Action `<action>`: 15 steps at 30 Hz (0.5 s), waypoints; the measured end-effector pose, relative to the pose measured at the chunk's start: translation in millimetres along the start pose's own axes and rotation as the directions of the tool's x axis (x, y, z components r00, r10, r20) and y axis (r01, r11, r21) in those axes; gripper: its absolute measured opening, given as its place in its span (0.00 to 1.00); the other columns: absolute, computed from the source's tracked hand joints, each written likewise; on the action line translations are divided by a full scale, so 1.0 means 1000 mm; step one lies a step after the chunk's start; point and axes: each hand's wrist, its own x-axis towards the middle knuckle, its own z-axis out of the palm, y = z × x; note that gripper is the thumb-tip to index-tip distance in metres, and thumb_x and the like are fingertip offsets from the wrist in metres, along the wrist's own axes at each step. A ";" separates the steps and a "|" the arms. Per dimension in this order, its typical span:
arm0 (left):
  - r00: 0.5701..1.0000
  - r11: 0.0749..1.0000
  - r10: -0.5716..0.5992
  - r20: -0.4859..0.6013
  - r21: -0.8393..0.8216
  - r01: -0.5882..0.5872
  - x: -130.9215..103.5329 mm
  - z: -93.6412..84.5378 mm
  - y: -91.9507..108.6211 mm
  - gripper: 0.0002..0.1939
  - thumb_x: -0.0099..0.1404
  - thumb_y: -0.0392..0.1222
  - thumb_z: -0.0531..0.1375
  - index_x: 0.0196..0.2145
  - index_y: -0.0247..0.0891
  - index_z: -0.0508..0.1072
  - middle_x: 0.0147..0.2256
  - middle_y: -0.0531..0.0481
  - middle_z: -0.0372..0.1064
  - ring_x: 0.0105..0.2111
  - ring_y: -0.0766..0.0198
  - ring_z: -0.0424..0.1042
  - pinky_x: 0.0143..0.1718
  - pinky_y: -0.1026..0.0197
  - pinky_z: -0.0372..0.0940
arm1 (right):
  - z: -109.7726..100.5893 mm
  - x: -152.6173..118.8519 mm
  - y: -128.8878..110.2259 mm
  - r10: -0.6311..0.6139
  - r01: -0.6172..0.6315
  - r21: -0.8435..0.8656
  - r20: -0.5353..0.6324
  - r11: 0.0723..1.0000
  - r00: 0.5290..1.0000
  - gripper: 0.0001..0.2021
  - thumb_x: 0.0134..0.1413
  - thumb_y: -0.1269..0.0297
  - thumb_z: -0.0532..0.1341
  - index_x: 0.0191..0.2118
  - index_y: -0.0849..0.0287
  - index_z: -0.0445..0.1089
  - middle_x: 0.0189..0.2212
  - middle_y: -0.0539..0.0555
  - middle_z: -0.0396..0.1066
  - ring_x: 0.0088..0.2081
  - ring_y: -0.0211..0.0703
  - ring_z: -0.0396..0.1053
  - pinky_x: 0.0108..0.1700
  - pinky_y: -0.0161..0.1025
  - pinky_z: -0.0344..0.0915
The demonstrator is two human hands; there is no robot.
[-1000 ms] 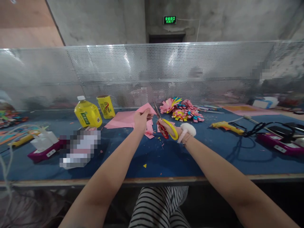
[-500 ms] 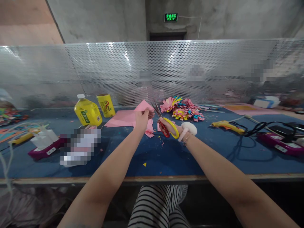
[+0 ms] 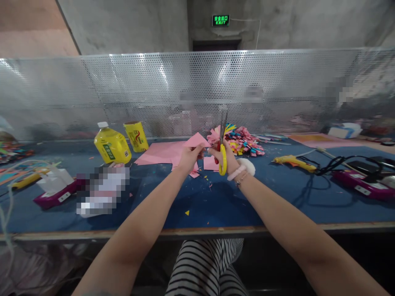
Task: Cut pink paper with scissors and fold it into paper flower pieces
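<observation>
Between the thumb and fingers of my left hand is a folded piece of pink paper, its pointed corner facing up. My right hand has closed around a pair of scissors with red and yellow handles, and the blades point upward away from the paper. The right thumb and fingertips come near the paper's right corner; whether they touch it I cannot tell. Larger pink sheets lie flat on the blue table behind my left hand. A small pink square rests below the right hand.
Paper flowers are piled behind my right hand. To the left stand a yellow bottle and a yellow can. A yellow glue gun and a purple power strip with cables lie right. A perforated metal screen runs along the back.
The scissors have swung from pointing at the paper to pointing upward. My right hand has come closer to the left, and the pink paper has turned and tilted lower.
</observation>
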 end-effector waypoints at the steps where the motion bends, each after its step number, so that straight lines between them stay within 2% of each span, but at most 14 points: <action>1: 1.000 1.000 -0.006 0.021 0.005 0.006 -0.001 0.001 -0.001 0.12 0.49 0.45 0.60 0.21 0.31 0.68 0.19 0.52 0.63 0.15 0.74 0.58 0.18 0.67 0.57 | 0.000 0.000 -0.001 -0.019 0.019 0.005 -0.006 1.000 1.000 0.19 0.35 0.60 0.64 0.33 0.57 0.54 0.23 0.47 0.58 0.21 0.30 0.56 0.17 0.29 0.54; 8: 0.993 0.998 -0.049 0.110 0.031 0.046 -0.006 0.004 -0.003 0.14 0.50 0.46 0.60 0.18 0.30 0.68 0.15 0.52 0.60 0.15 0.74 0.58 0.17 0.68 0.53 | 0.000 -0.002 -0.001 -0.063 0.062 0.024 0.047 0.998 0.997 0.19 0.36 0.60 0.63 0.34 0.58 0.55 0.21 0.45 0.57 0.20 0.29 0.56 0.19 0.29 0.55; 15: 0.983 0.985 -0.128 0.132 -0.100 0.142 -0.007 0.004 0.004 0.10 0.47 0.41 0.62 0.20 0.30 0.70 0.19 0.50 0.64 0.16 0.76 0.57 0.18 0.68 0.52 | -0.003 -0.002 0.000 -0.090 0.091 -0.004 0.059 0.996 0.994 0.16 0.40 0.62 0.60 0.36 0.58 0.55 0.22 0.45 0.58 0.19 0.28 0.55 0.21 0.30 0.56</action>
